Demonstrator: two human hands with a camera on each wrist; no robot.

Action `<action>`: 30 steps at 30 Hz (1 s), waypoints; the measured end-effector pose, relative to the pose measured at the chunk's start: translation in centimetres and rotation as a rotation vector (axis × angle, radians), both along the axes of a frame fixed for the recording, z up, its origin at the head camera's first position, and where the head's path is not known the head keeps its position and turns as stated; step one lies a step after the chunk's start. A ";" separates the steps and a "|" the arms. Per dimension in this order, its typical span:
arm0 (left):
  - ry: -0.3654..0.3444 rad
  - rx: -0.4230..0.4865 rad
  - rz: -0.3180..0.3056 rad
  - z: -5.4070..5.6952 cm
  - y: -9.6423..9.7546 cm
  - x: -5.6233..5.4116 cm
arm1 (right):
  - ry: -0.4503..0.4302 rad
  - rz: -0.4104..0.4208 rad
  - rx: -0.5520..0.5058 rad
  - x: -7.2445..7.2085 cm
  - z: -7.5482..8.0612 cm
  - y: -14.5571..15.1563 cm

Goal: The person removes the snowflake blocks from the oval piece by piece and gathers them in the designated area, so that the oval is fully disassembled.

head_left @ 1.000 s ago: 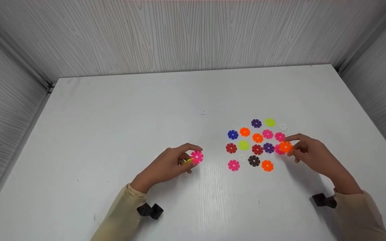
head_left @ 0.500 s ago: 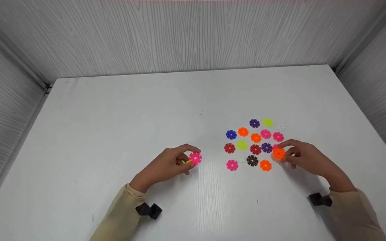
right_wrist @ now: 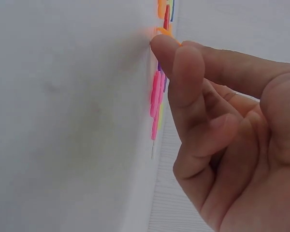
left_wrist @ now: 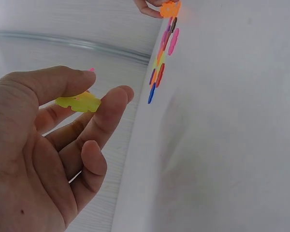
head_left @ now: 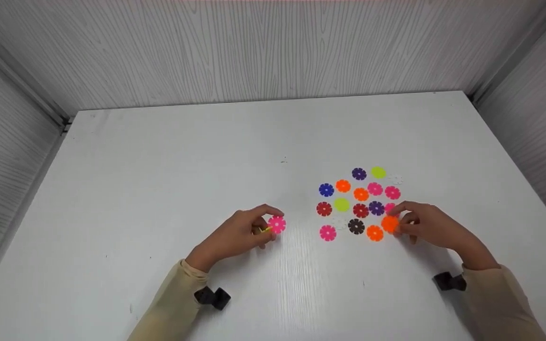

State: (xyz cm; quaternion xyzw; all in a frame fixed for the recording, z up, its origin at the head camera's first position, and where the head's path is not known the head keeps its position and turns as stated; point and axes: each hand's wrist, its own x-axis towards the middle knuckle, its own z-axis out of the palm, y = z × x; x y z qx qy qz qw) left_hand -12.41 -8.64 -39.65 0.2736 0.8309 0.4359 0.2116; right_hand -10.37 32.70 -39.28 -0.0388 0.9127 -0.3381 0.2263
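Observation:
My left hand (head_left: 240,232) pinches a pink notched plastic disc (head_left: 277,224) joined to a yellow disc (left_wrist: 79,102), left of the spread of discs. In the left wrist view the yellow one sits between thumb and fingers, and only a sliver of pink shows behind the thumb. With thumb and fingertips my right hand (head_left: 427,223) pinches an orange notched disc (head_left: 389,224) at the right edge of the spread. A pink disc (head_left: 390,207) is partly covered by the right fingers. Another orange disc (head_left: 375,233) lies just left of the held one.
Between the hands several flat discs lie on the white table (head_left: 159,166), among them a blue disc (head_left: 326,190), a dark brown disc (head_left: 356,226), a dark red disc (head_left: 324,209) and a yellow disc (head_left: 341,204). Wood-grain panels (head_left: 254,52) stand around the table.
My right hand has moved left and nearer the person with the orange disc, uncovering the upper pink disc. The left hand has stayed nearly in place with its joined discs.

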 end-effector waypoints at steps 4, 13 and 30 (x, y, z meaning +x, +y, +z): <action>0.012 -0.008 0.000 -0.2 0.0 0.0 | -0.006 0.008 -0.003 -0.2 -0.1 -0.2; 0.012 0.006 -0.012 -0.1 -0.2 0.2 | 0.011 0.010 0.039 -0.1 -0.2 -0.4; 0.064 -0.109 0.023 0.2 0.6 0.7 | 0.229 -0.055 0.003 1.0 1.3 -1.8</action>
